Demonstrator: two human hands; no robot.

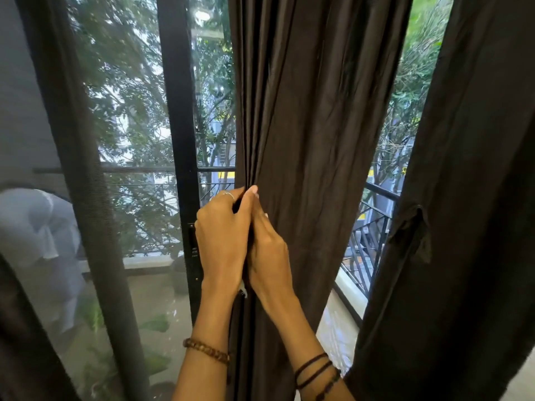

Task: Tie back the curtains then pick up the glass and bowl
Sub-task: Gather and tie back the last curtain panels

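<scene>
The middle curtain panel [312, 140] hangs bunched straight ahead, its left edge close against the black door frame [176, 111], leaving only a narrow slot there. To its right an open gap shows the balcony railing [373, 235] (bars closely spaced), bounded by the right curtain panel [474, 198].

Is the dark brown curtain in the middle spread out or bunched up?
Bunched: the dark brown curtain hangs in tight pleats, gripped by left hand and right hand.

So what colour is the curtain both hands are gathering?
Dark brown, plain with no pattern; the curtain shows best in the head view.
</scene>
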